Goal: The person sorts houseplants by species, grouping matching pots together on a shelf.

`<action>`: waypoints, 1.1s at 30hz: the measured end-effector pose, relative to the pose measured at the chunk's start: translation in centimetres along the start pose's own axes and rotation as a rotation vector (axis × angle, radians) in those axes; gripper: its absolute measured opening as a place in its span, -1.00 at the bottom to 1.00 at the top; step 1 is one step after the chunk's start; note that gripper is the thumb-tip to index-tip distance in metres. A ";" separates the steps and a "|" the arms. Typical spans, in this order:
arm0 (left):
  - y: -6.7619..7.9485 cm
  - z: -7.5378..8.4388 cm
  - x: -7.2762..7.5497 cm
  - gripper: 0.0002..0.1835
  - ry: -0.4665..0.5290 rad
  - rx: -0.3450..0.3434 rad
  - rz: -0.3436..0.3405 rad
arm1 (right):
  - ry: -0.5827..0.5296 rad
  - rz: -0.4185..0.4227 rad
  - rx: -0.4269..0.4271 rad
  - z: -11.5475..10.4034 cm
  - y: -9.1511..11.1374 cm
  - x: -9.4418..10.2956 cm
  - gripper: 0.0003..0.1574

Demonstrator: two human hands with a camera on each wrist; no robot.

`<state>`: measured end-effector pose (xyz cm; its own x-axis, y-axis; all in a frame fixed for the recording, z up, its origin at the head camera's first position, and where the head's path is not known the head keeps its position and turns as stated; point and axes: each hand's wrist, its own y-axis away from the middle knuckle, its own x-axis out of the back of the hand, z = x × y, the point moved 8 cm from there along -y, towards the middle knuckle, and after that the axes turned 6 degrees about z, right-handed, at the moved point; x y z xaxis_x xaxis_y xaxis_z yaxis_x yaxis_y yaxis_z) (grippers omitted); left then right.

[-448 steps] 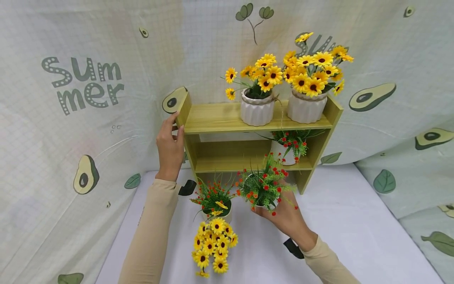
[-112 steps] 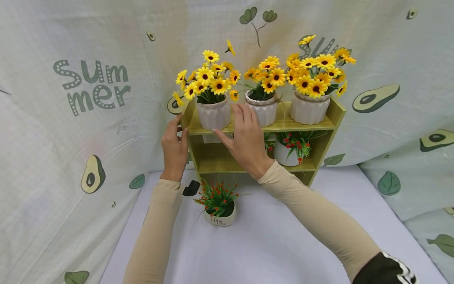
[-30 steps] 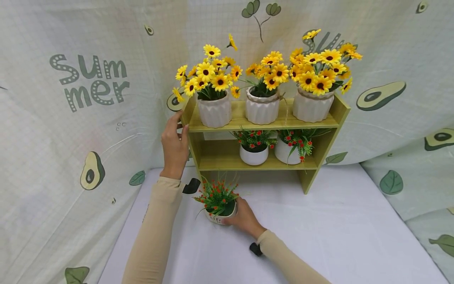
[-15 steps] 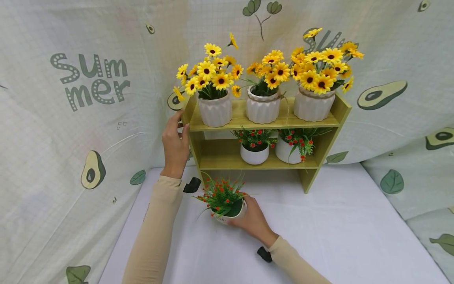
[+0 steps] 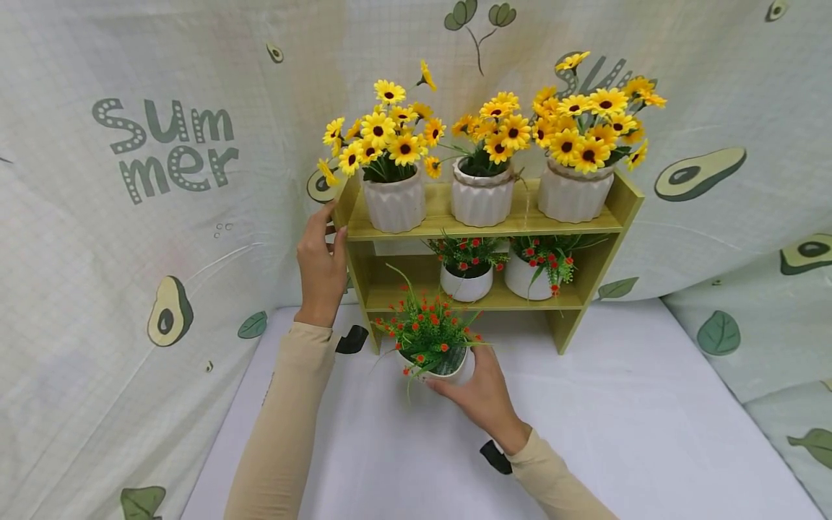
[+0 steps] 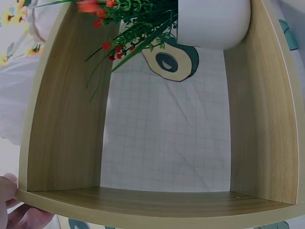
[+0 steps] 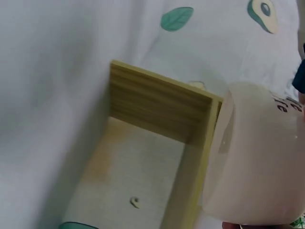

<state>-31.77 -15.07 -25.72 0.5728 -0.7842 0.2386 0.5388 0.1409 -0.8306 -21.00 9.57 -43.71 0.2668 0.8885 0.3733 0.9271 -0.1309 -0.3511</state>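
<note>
My right hand [image 5: 489, 393] grips a white pot [image 7: 259, 157] with dark lettering, holding a potted plant [image 5: 429, 328] with red blossoms and grassy leaves in front of the shelf's lower left part. The plant overlaps the middle board's front edge in the head view. My left hand [image 5: 321, 267] holds the upper left side panel of the wooden shelf [image 5: 396, 297], thumb at the front; its fingers [image 6: 28, 217] show at the panel's corner in the left wrist view. On the middle board stand two red-flowered plants in white pots, one central [image 5: 466, 284], one at the right [image 5: 528, 280].
Three white fluted pots with yellow daisies stand on the top board: left [image 5: 393, 204], middle [image 5: 482, 196] and right [image 5: 575, 191]. The shelf stands on a white-covered table [image 5: 624, 419], against a hanging cloth [image 5: 214, 58] printed with avocados.
Earlier, a third daisy pot went onto the top board and a second red-flowered plant onto the middle one. Since then my right hand has lifted the lettered pot up and right; my left hand stays put.
</note>
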 end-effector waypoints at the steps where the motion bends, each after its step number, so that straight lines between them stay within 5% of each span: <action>1: 0.0 0.0 0.0 -0.58 0.000 -0.003 0.000 | -0.007 0.014 0.007 -0.3 -0.2 0.2 0.17; 9: -0.1 0.2 0.0 -0.58 -0.006 -0.010 0.007 | -0.015 0.110 0.100 -2.3 -2.6 0.0 0.19; 20: 0.0 0.2 0.0 -0.58 -0.004 0.004 0.008 | 0.209 0.247 0.223 -3.3 -5.1 -1.9 0.11; 33: 0.0 0.0 -0.1 -0.57 0.009 0.020 0.009 | 0.380 0.248 0.196 -3.8 -7.1 -3.6 0.18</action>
<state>-31.81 -15.03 -25.80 0.5723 -0.7881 0.2267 0.5459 0.1598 -0.8225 -27.55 5.59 -39.33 0.5844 0.6128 0.5319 0.7660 -0.2004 -0.6108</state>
